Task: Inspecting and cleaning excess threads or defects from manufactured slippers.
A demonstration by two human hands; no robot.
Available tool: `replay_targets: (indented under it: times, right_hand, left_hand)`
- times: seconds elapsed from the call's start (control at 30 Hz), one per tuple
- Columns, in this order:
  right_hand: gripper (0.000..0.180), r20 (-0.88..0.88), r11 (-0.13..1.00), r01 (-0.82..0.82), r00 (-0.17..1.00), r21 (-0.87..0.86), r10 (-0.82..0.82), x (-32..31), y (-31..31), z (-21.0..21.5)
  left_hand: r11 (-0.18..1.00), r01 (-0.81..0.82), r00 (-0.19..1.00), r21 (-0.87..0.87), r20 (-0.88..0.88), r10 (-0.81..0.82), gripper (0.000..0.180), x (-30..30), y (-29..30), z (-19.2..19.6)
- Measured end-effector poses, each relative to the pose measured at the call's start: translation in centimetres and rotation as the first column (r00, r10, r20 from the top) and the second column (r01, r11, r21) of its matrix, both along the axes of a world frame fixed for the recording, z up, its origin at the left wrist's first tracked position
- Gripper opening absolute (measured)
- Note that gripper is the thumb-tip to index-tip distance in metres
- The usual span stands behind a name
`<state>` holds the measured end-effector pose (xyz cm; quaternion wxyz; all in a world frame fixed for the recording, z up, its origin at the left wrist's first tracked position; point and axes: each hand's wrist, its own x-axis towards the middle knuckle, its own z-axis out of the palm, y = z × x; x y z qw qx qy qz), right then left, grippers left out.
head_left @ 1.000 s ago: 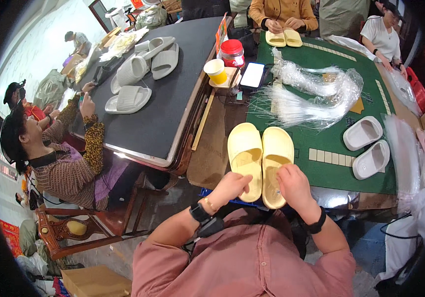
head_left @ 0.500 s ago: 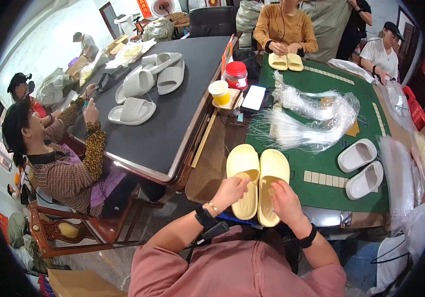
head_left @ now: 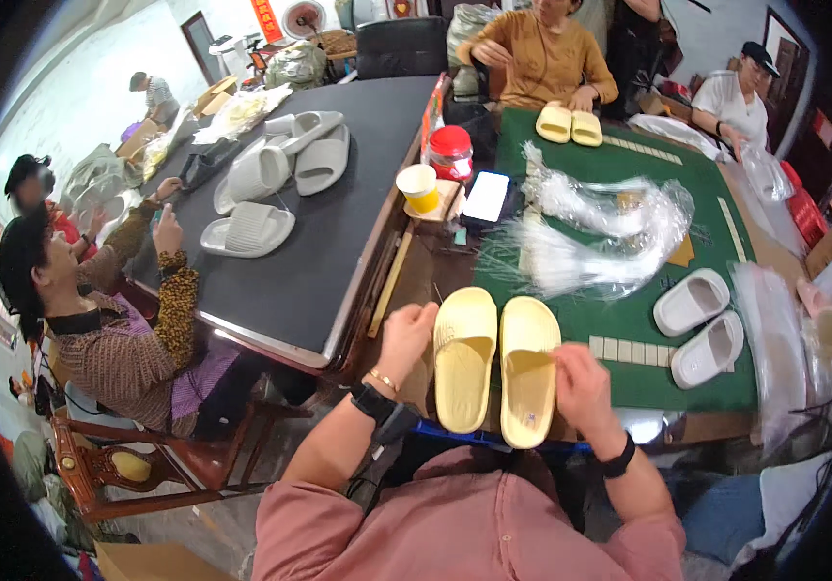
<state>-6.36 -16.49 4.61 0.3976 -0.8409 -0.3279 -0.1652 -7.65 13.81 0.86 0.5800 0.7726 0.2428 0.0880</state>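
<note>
Two pale yellow slippers lie side by side in front of me at the table's near edge, a narrow gap between them. Beside the outer edge of the left yellow slipper [head_left: 464,358], my left hand [head_left: 408,339] is closed in a pinch; what the fingers hold, if anything, is too small to make out. My right hand [head_left: 583,385] has its fingers curled together against the outer side of the right yellow slipper [head_left: 529,373], near the strap's opening. Whether they grip the slipper or something thin is hidden. Beyond lies a bundle of thin clear plastic strips [head_left: 581,257] in loose film.
Two white slippers [head_left: 692,302] lie to the right on the green mat [head_left: 629,315], near clear plastic bags [head_left: 770,349]. Ahead are a phone [head_left: 487,197], a yellow cup [head_left: 420,190] and a red-lidded jar [head_left: 451,152]. Co-workers sit left and across; grey slippers [head_left: 251,228] lie on the dark table.
My hands have moved from over the slippers' openings out to their outer sides. The slippers now lie slightly apart. The person across has raised one hand off the other yellow pair.
</note>
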Motion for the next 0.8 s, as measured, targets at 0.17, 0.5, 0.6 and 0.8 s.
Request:
replay_targets:
  times: [0.17,0.5,0.6,0.8]
  right_hand:
    - [0.015,-0.246,0.974,0.215,0.95,0.069,-0.193,6.4,-0.6,-1.7]
    - [0.016,-0.264,0.97,0.241,0.939,0.043,-0.221,6.9,2.0,-2.9]
    - [0.014,-0.312,0.983,0.181,0.936,0.036,-0.161,4.0,1.8,-0.9]
    - [0.022,-0.297,0.976,-0.014,0.954,-0.22,-0.053,-2.9,2.0,-0.5]
  left_hand:
    - [0.999,0.027,0.997,0.022,-0.075,-0.025,0.034,2.8,1.7,-0.6]
    - [0.984,0.167,0.961,0.053,-0.23,-0.151,0.037,6.4,2.4,-1.9]
    - [0.973,0.16,0.979,0.166,-0.154,-0.134,0.033,7.0,2.5,-2.8]
    - [0.951,0.135,0.991,0.277,-0.038,-0.129,0.026,7.4,2.3,-3.5]
